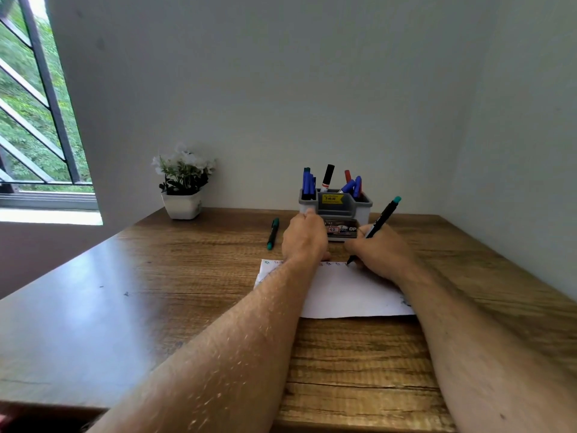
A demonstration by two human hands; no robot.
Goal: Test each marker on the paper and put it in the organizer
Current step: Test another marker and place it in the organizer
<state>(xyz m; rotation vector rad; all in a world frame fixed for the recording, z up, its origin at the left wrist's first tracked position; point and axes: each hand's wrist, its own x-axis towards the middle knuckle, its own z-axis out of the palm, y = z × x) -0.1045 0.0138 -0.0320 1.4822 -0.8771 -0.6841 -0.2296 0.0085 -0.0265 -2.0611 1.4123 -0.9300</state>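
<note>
- While spanning the whole near view: wooden table, bare at the left, carrying everything else toward the far middle and right.
- Lying flat near the middle of the table: white paper, with a row of small test marks along its far edge.
- Standing at the far edge by the wall, just beyond the paper: grey organizer, already holding several blue, red and black markers upright.
- At far left, well apart from the work: white flower pot.
- Resting on the paper's far left part, fisted: left hand; cannot tell whether anything sits inside it, perhaps a cap.
- Gripping the marker in a writing hold: right hand.
- In that hand: black marker, long axis tilted, tip pointing down and near-left onto the paper's far edge, teal end pointing up and far-right.
- Lying loose on the table left of the hands: second marker, long axis running near to far, apparently still untested.
- To do this step well: keep the paper pinned, press lightly, draw a short stroke beside the other marks, check for ink, then cap and drop upright into the organizer.
</note>
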